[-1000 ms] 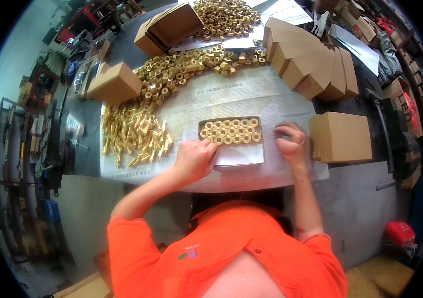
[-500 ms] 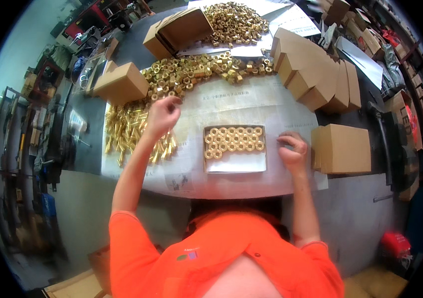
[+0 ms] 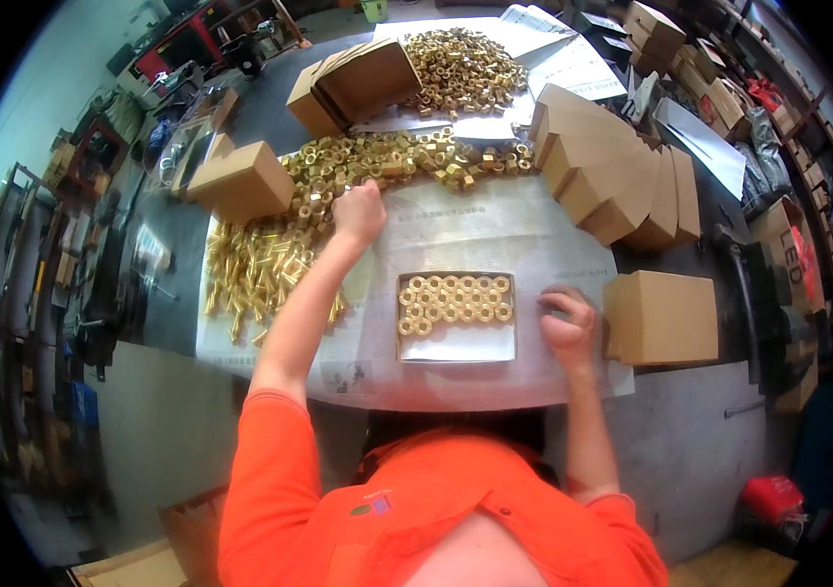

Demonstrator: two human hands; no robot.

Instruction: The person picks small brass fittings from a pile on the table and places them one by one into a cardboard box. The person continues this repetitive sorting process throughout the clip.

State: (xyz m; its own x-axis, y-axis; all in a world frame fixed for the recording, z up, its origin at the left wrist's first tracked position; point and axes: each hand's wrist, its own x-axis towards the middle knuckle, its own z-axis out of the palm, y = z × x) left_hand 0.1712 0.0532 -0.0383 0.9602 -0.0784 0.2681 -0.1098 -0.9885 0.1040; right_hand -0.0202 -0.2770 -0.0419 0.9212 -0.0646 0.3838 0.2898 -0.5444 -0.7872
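An open shallow cardboard box [image 3: 456, 344] lies on the paper-covered table in front of me, with rows of brass hex nuts [image 3: 454, 298] packed in its far half. My left hand [image 3: 359, 212] is stretched out to the far left, fingers curled down at the near edge of a long heap of loose brass nuts [image 3: 387, 159]. My right hand [image 3: 567, 324] rests curled on the paper just right of the box, touching the table. Whether either hand grips a nut I cannot tell.
Brass rod-like fittings [image 3: 260, 269] lie heaped at the left. A second nut pile [image 3: 461, 68] sits at the back. Closed cardboard boxes stand at the right [image 3: 663, 318] and left [image 3: 240, 179]; a row of folded ones [image 3: 612, 181] leans at the back right. Cluttered shelves flank the table.
My left hand has left the box's left side and reached far forward to the loose nut heap. My right hand stayed beside the box.
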